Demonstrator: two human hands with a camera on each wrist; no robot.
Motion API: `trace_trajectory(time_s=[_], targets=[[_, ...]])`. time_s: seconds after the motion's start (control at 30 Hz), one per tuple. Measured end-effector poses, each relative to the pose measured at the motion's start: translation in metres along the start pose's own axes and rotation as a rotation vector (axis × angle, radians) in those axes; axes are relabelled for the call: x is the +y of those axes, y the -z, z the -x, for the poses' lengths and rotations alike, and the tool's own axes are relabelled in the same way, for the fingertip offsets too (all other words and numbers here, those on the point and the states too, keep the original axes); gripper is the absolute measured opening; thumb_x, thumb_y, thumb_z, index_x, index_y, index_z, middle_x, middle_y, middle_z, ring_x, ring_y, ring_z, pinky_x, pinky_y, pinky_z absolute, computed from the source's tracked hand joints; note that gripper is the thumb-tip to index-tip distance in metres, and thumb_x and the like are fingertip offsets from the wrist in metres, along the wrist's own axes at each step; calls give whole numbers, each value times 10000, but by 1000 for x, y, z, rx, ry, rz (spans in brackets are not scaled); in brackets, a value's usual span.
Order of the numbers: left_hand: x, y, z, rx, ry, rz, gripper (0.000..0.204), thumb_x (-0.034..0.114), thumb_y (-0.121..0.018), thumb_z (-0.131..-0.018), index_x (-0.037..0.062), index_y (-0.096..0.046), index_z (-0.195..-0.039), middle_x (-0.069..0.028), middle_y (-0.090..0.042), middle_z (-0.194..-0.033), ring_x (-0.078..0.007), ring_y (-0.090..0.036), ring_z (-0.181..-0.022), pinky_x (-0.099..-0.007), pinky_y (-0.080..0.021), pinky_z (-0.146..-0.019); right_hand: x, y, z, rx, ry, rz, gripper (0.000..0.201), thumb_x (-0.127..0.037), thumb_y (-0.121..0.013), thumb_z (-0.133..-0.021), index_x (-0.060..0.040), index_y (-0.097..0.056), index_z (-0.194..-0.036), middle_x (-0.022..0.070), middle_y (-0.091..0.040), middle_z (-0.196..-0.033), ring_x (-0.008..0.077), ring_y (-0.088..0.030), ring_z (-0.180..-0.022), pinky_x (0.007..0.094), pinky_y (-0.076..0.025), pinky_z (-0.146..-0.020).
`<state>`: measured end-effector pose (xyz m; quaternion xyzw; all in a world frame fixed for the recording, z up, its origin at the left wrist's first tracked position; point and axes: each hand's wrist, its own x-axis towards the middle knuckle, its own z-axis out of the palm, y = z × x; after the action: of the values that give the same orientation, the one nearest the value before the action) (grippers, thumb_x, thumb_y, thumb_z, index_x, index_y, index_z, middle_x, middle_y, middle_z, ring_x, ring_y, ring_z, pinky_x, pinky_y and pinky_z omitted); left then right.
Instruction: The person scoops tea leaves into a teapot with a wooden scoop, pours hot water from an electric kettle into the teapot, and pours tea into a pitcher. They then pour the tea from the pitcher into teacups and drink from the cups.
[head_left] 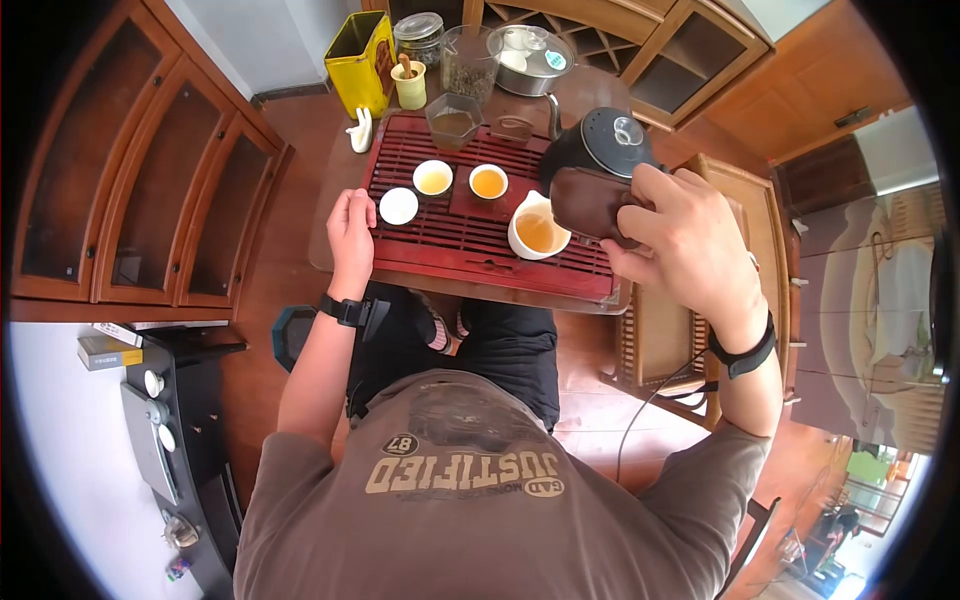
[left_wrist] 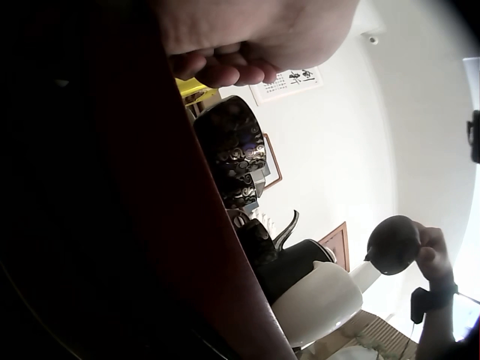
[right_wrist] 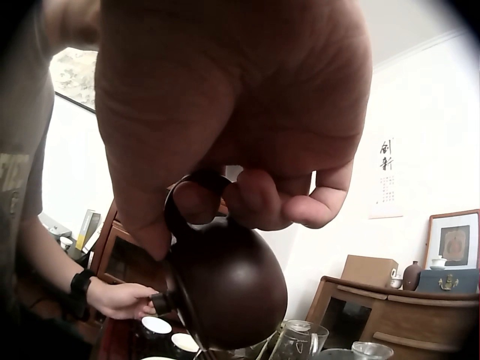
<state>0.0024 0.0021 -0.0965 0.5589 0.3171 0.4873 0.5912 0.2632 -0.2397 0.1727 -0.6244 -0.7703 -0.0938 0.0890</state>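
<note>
My right hand (head_left: 690, 235) grips the handle of a dark brown teapot (head_left: 590, 203), and in the right wrist view its fingers curl round that handle. The teapot is tipped, its body right over the rim of a white pitcher (head_left: 540, 236) with amber tea in it. At the left edge of the red tea tray (head_left: 450, 262) rests my left hand (head_left: 352, 225), fingers loosely bent and holding nothing. Close to its fingertips stands a cup with a white inside (head_left: 398, 206). Two cups, a left one (head_left: 433, 178) and a right one (head_left: 488, 181), contain tea.
A black kettle (head_left: 603, 143) stands behind the teapot. Along the back are a glass vessel (head_left: 455, 121), a yellow tin (head_left: 360, 65), a tool holder (head_left: 410, 87), a lidded jar (head_left: 419, 38) and a lidded pot (head_left: 532, 62). A white figurine (head_left: 360, 131) sits left of the tray.
</note>
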Motion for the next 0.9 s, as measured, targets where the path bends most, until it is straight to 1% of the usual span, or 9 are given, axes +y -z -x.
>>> trace_trajectory(time_s=[0.13, 0.23, 0.4, 0.63, 0.73, 0.8, 0.83, 0.9], targets=[[-1, 1, 0, 4, 12, -35, 319, 193, -514, -1105, 72, -525, -809, 37, -484, -741, -54, -420, -690, -236, -352, -640, 2, 2, 4, 10, -18, 6, 231, -191, -816, -726, -72, -619, -708, 82, -526, -816, 285, -578, -679, 410, -484, -653], [2, 0, 0, -2, -2, -51, 320, 191, -507, -1105, 73, -521, -808, 37, -479, -737, -54, -416, -688, -235, -346, -638, 5, -1, 6, 58, 3, -9, 229, -190, -816, -720, -76, -617, -706, 82, -519, -810, 287, -569, -672, 410, -480, -648], [3, -2, 0, 3, -7, -26, 325, 194, -507, -1106, 71, -518, -805, 37, -476, -737, -56, -414, -686, -236, -350, -638, 2, 2, 7, 36, -1, -4, 233, -190, -817, -713, -79, -612, -700, 80, -508, -800, 284, -566, -672, 409, -478, -644], [4, 0, 1, -7, 20, -65, 328, 183, -488, -1116, 86, -495, -803, 18, -472, -741, -74, -422, -694, -245, -354, -663, 2, 6, 8, 72, -15, 5, 239, -196, -823, -715, -87, -611, -697, 75, -515, -803, 281, -579, -681, 406, -481, -642], [6, -2, 1, -9, 23, -51, 324, 179, -490, -1113, 87, -495, -802, 19, -465, -740, -73, -423, -694, -245, -353, -663, 9, -2, 13, 91, -58, -26, 266, -218, -829, -748, -75, -608, -704, 73, -520, -800, 291, -596, -672, 414, -480, -613], [7, -3, 2, 0, 26, -13, 323, 176, -494, -1111, 86, -497, -801, 18, -463, -738, -74, -424, -694, -245, -351, -662, 17, -15, 21, 88, -170, -170, 316, -261, -831, -799, -53, -606, -722, 80, -540, -781, 323, -609, -663, 429, -480, -588], [7, -3, 2, -2, 25, -10, 323, 176, -494, -1111, 86, -497, -801, 18, -463, -738, -74, -424, -694, -245, -351, -662, 20, -23, 27, 88, -171, -167, 316, -261, -831, -799, -53, -606, -722, 80, -540, -781, 323, -609, -663, 429, -480, -588], [6, -3, 1, 4, 33, -14, 318, 171, -497, -1109, 85, -498, -802, 18, -464, -742, -74, -423, -693, -246, -350, -659, 25, -42, 37, 126, -323, -319, 354, -282, -816, -862, -34, -598, -734, 85, -557, -763, 301, -603, -632, 408, -468, -572]])
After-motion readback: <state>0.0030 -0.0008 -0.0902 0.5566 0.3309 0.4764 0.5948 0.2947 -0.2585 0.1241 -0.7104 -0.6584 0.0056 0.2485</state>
